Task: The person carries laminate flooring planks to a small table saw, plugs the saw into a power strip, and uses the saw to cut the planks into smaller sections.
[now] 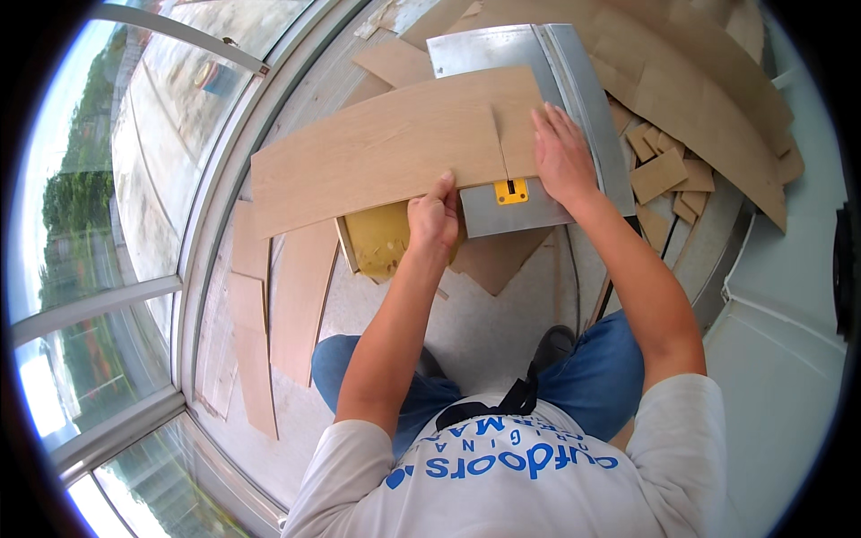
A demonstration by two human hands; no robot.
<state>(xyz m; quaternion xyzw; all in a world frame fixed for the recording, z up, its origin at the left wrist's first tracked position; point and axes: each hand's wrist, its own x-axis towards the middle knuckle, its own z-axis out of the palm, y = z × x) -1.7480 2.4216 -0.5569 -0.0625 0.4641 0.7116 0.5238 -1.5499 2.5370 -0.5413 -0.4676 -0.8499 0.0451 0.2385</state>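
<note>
A long light-brown wood plank (377, 134) lies across a small metal table saw (502, 215), its left part reaching well past the saw. A dark narrow slit runs across the plank near its right end, in line with the yellow insert (511, 192) at the saw's near edge. The blade itself cannot be made out. My left hand (435, 215) is closed on the plank's near edge, thumb on top and fingers hidden beneath. My right hand (563, 152) lies with fingers stretched out at the plank's right end, beside the metal fence (583, 99).
Small wood offcuts (664, 175) and large cardboard sheets (708, 117) lie to the right. More planks (300, 305) rest on the floor at left, next to a glazed window frame (193, 215). A yellowish board (377, 238) shows under the plank. A white panel (780, 359) stands at right.
</note>
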